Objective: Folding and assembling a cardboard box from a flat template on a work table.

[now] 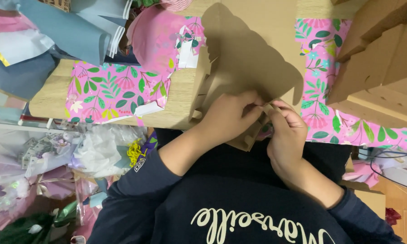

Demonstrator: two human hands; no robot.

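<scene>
Head view: 2 bare hands work at the near edge of the tabletop point(176, 97), on a flat brown card cutout point(248, 49) with a scalloped outline. The card lies on the tabletop and overhangs its near edge, toward the person's dark sweatshirt point(239, 212).

Left hand point(228, 117): laid over the card's near edge, fingers curled together and pinched on a small tab of the card.
Right hand point(287, 131): just beside the left, fingertips touching it, fingers closed on the same tab or the flap next to it; which of the 2 cannot be told, since the hands cover the joint.

Step in hand, judged: folding or locking a tab at the card's near edge, as in forming a box. The card is mostly flat, so the work looks early. The next move would call for a firm 2-handed pinch and a clean crease along the tab line, with the card kept from sliding off the edge.

Surroundings: pink floral wrapping paper point(113, 88) lies to the left and again to the right. More brown card pieces point(380, 58) are stacked at far right. Blue paper sheets point(59, 27) sit far left. Clear wrap and ribbons point(68, 153) are heaped below the tabletop at near left.
</scene>
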